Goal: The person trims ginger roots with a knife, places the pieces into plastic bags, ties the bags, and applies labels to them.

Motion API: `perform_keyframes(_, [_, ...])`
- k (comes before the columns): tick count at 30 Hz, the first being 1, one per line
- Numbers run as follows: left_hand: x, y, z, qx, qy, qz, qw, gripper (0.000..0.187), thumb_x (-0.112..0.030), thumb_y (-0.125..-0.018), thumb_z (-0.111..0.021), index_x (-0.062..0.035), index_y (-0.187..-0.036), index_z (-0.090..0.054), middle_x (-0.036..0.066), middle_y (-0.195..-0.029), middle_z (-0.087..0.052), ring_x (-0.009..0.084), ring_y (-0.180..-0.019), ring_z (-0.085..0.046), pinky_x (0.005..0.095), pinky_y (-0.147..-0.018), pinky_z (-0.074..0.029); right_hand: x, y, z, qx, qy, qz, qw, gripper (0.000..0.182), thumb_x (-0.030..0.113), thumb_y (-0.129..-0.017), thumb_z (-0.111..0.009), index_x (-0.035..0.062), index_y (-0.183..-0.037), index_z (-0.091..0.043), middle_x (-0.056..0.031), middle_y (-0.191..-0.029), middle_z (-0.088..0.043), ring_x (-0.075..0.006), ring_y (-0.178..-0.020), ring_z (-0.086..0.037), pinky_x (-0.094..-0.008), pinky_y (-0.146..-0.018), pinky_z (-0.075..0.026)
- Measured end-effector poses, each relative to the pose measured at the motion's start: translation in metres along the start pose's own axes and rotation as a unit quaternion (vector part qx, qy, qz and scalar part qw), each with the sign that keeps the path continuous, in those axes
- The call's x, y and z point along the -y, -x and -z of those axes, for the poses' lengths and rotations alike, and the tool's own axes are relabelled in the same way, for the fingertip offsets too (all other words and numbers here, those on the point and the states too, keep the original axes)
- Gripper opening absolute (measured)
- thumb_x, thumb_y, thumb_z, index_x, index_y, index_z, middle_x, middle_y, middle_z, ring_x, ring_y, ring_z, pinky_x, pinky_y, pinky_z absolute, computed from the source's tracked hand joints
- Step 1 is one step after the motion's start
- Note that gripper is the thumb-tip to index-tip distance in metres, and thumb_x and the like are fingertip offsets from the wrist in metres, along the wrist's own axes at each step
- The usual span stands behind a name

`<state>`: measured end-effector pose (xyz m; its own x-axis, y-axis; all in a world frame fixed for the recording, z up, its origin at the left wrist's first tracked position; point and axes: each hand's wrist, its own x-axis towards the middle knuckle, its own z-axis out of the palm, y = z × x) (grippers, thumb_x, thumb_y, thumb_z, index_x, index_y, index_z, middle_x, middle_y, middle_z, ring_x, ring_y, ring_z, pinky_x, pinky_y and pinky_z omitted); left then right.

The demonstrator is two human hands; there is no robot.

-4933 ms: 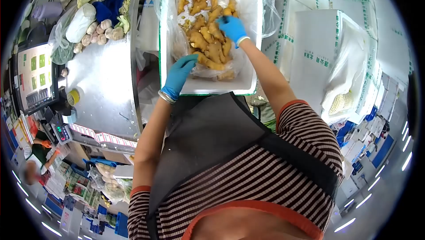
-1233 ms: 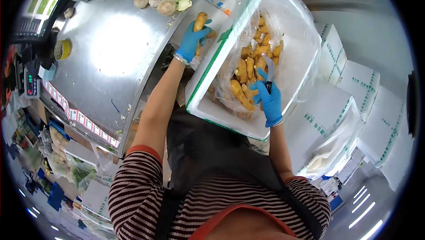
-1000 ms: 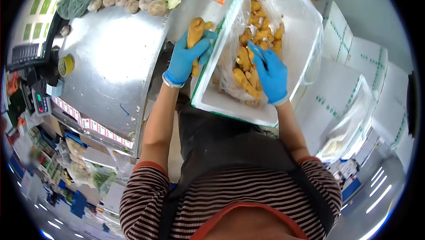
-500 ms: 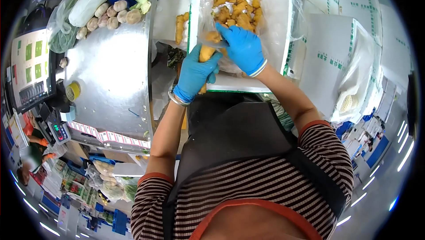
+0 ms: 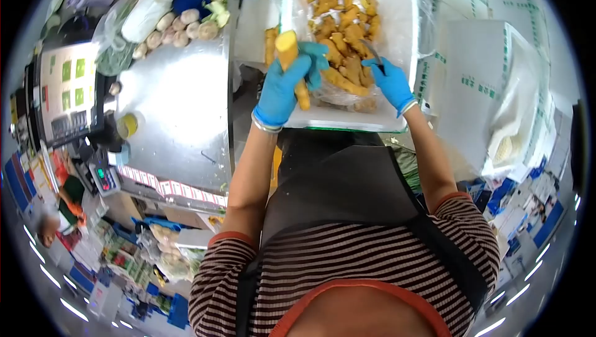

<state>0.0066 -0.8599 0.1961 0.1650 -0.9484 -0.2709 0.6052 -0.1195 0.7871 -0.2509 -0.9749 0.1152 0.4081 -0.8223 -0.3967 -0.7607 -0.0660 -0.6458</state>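
My left hand [image 5: 278, 93], in a blue glove, is closed around a long piece of ginger root [image 5: 288, 51]. The piece stands nearly upright, its pale yellow cut face at the top. My right hand [image 5: 392, 84], also gloved, grips a small knife [image 5: 372, 51] whose blade points up and left over the ginger pile [image 5: 338, 20]. That pile lies in clear plastic inside a white foam box [image 5: 397, 1]. Left of the box wall, another ginger piece [image 5: 270, 45] rests in a second white foam box [image 5: 251, 14].
A metal table [image 5: 180, 101] on the left holds garlic bulbs [image 5: 180, 29], yellow tape [image 5: 128, 126] and a label strip [image 5: 167, 188]. Beyond it are a monitor [image 5: 71, 91] and a scale [image 5: 103, 177]. Foam boxes [image 5: 465, 76] stack up on the right. Another person [image 5: 71, 197] is at far left.
My right hand with the knife has moved right, away from the ginger in my left hand. The held ginger now shows a cut face. The whole view has shifted slightly.
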Motion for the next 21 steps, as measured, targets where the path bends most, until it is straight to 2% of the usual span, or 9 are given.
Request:
perform_keyframes(2, [0.013,-0.006,0.036,-0.133,-0.06,0.016,0.989,0.024,-0.019,-0.093,-0.059,-0.0022,-0.109,-0.064,0.003,-0.085,-0.062,0.0092,-0.066,-0.053,0.0243,-0.06,-0.045,-0.012,0.002,-0.003,0.015,-0.051,-0.027,0.998,0.023,0.027,-0.095,-0.058,0.0153,-0.112,-0.069,-0.009,-0.07,-0.062,-0.0176,-0.059,-0.058,-0.032,-0.058,-0.047])
perform_keyframes(5, [0.043,-0.03,0.108,-0.339,-0.111,-0.022,0.934,0.024,-0.018,-0.087,-0.067,-0.0031,-0.106,-0.065,0.003,-0.085,-0.062,0.0089,-0.064,-0.052,0.024,-0.058,-0.044,-0.014,0.005,-0.008,0.007,-0.134,-0.076,0.988,0.024,0.026,-0.095,-0.059,0.0129,-0.113,-0.069,-0.0055,-0.073,-0.062,-0.0135,-0.062,-0.057,-0.0292,-0.057,-0.047])
perform_keyframes(7, [0.088,-0.052,0.167,-0.392,-0.225,-0.003,0.892,0.026,-0.018,-0.081,-0.073,-0.0016,-0.101,-0.065,0.002,-0.083,-0.062,0.0106,-0.064,-0.054,0.0257,-0.059,-0.046,-0.012,0.008,-0.009,0.036,-0.189,-0.125,0.973,0.027,0.025,-0.096,-0.059,0.0099,-0.116,-0.067,-0.0043,-0.08,-0.065,-0.011,-0.065,-0.058,-0.0259,-0.054,-0.048])
perform_keyframes(9, [0.138,-0.075,0.201,-0.398,-0.351,-0.02,0.847,0.042,-0.029,-0.071,-0.081,0.0026,-0.091,-0.063,0.012,-0.079,-0.065,0.0227,-0.067,-0.059,0.0369,-0.065,-0.048,-0.009,0.005,-0.013,0.068,-0.234,-0.14,0.96,0.026,0.023,-0.094,-0.061,0.0063,-0.114,-0.066,-0.0058,-0.081,-0.065,-0.0104,-0.066,-0.06,-0.0254,-0.053,-0.048])
perform_keyframes(11, [0.147,-0.092,0.19,-0.383,-0.49,0.005,0.783,0.05,-0.033,-0.064,-0.085,0.0031,-0.09,-0.062,0.022,-0.088,-0.065,0.0356,-0.075,-0.062,0.0424,-0.071,-0.049,0.004,0.001,-0.018,0.055,-0.262,-0.142,0.953,0.027,0.023,-0.095,-0.061,0.0065,-0.115,-0.066,-0.0062,-0.081,-0.066,-0.0099,-0.06,-0.056,-0.0249,-0.052,-0.047])
perform_keyframes(13, [0.158,-0.105,0.187,-0.372,-0.575,0.076,0.725,0.052,-0.033,-0.062,-0.086,0.0021,-0.092,-0.063,0.023,-0.094,-0.066,0.0372,-0.082,-0.064,0.0439,-0.075,-0.05,0.012,-0.008,-0.016,0.052,-0.267,-0.136,0.952,0.028,0.025,-0.096,-0.058,0.0073,-0.117,-0.067,-0.0068,-0.083,-0.067,-0.0093,-0.056,-0.053,-0.0248,-0.052,-0.046])
perform_keyframes(17, [0.162,-0.113,0.202,-0.334,-0.485,0.155,0.793,0.05,-0.029,-0.064,-0.085,0.0036,-0.096,-0.064,0.017,-0.091,-0.067,0.0269,-0.076,-0.066,0.0377,-0.066,-0.053,-0.006,-0.084,-0.005,-0.031,-0.277,-0.109,0.954,0.03,0.023,-0.089,-0.063,0.0038,-0.112,-0.067,-0.0074,-0.084,-0.068,-0.0122,-0.063,-0.059,-0.026,-0.058,-0.05])
perform_keyframes(19, [0.171,-0.111,0.23,-0.297,-0.249,0.182,0.903,0.04,-0.03,-0.072,-0.082,-0.0008,-0.093,-0.065,0.011,-0.086,-0.065,0.0209,-0.069,-0.062,0.0332,-0.058,-0.051,-0.015,-0.151,-0.003,-0.095,-0.092,-0.131,0.983,0.03,0.023,-0.086,-0.061,0.0008,-0.106,-0.066,-0.0131,-0.088,-0.07,-0.0211,-0.069,-0.065,-0.0333,-0.064,-0.054])
perform_keyframes(21, [0.185,-0.104,0.257,-0.289,0.021,0.207,0.935,0.036,-0.03,-0.077,-0.081,-0.004,-0.096,-0.064,0.009,-0.084,-0.064,0.0205,-0.068,-0.061,0.0323,-0.058,-0.051,-0.061,-0.225,-0.02,-0.157,0.15,-0.087,0.972,0.029,0.025,-0.087,-0.058,0.0004,-0.101,-0.066,-0.0202,-0.095,-0.07,-0.032,-0.08,-0.069,-0.0411,-0.07,-0.055])
